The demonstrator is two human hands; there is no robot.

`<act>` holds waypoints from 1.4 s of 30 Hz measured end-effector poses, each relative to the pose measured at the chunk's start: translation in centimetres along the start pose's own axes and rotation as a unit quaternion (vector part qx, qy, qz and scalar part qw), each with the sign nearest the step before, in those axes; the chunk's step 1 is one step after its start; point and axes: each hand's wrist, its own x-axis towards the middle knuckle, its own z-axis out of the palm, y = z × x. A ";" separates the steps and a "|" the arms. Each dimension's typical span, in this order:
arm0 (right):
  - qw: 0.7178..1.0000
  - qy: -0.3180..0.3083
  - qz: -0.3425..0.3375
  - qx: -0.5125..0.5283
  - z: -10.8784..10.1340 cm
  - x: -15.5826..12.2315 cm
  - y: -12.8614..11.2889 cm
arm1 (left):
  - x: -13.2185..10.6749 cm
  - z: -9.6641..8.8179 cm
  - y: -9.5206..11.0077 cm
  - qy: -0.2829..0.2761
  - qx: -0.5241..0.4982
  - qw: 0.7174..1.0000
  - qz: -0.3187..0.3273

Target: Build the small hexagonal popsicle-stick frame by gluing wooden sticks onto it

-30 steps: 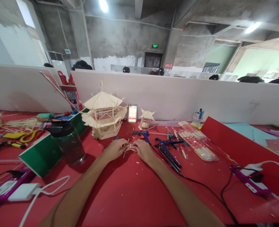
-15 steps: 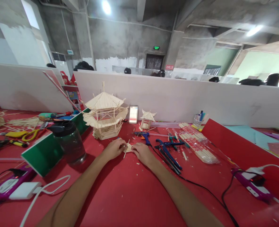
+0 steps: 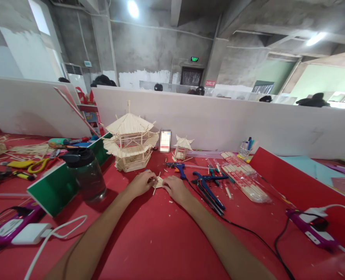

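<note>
Between my hands, low over the red table (image 3: 149, 241), is a small flat piece made of wooden sticks (image 3: 159, 182). My left hand (image 3: 142, 182) has its fingers closed on the piece's left side. At the right side, my right hand (image 3: 175, 187) grips its edge with bent fingers. A longer stick crosses the left part of the piece. Behind my left hand stands a two-tiered pavilion model (image 3: 130, 144) built of sticks. A smaller stick pavilion (image 3: 182, 147) is further back on the right.
A dark water bottle (image 3: 87, 177) stands left of my arm, beside a green panel (image 3: 54, 190). Right of my hands lie a blue glue gun (image 3: 180, 168), blue-handled cutters (image 3: 209, 190) and bagged sticks (image 3: 245, 177). Power strips (image 3: 312, 229) with cables sit at both sides.
</note>
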 end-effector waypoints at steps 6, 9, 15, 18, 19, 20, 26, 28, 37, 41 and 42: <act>1.000 0.001 0.006 -0.005 0.2 0.1 -0.1 | 0.0 0.0 0.0 -0.003 0.006 1.000 0.003; 1.000 0.001 0.011 -0.003 0.2 0.1 -0.1 | -0.1 0.0 0.2 -0.004 0.008 1.000 0.004; 0.999 0.013 0.033 0.032 -0.3 -0.3 0.5 | -0.4 0.0 1.0 -0.003 0.042 0.999 -0.011; 0.998 0.011 0.054 0.036 -0.6 -0.5 0.5 | -0.6 0.2 1.5 -0.001 0.068 0.997 -0.022; 0.998 0.009 0.056 0.036 -0.7 -0.6 0.5 | -0.6 0.3 1.6 0.001 0.077 0.997 -0.025; 0.998 0.007 0.057 0.036 -0.8 -0.6 0.3 | -0.6 0.4 1.8 0.004 0.086 0.996 -0.028; 0.998 -0.006 0.052 0.021 -0.8 -0.4 -0.3 | -0.7 0.9 2.4 0.011 0.134 0.990 -0.043; 0.998 -0.002 0.054 0.016 -0.7 -0.4 -0.4 | -0.7 1.0 2.5 0.009 0.144 0.989 -0.043; 0.996 0.001 0.084 0.004 -0.4 -0.1 -0.6 | -0.7 0.8 3.0 0.001 0.166 0.985 -0.046; 0.996 0.015 0.088 0.023 -0.3 -0.2 -0.4 | -0.8 0.9 3.2 0.004 0.176 0.983 -0.044; 0.995 0.019 0.090 0.031 -0.3 -0.2 -0.3 | -0.8 0.9 3.2 0.004 0.178 0.983 -0.043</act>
